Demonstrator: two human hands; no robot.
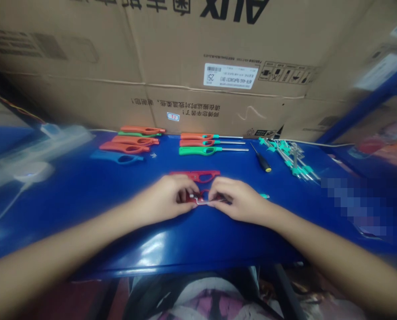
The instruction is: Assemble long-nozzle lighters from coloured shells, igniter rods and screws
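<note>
At the table's middle my two hands work close together over a red lighter shell piece [204, 194], mostly covered by fingers. A thin, silvery bent wire [202, 202] runs between the fingertips. My left hand [166, 198] pinches near its pale end, and my right hand [240, 198] pinches the other side. Beyond my right hand a small green tip [265, 196] sticks out; what joins it is hidden. Just behind the hands lies another red lighter shell [205, 176].
At the back left lie several orange lighter shells [128, 145] and a blue one [116, 157]. Long-nosed lighters [201, 151] sit at centre back. A screwdriver [262, 161] and a pile of metal rods with green parts [293, 162] lie right. A cardboard box [171, 53] stands behind.
</note>
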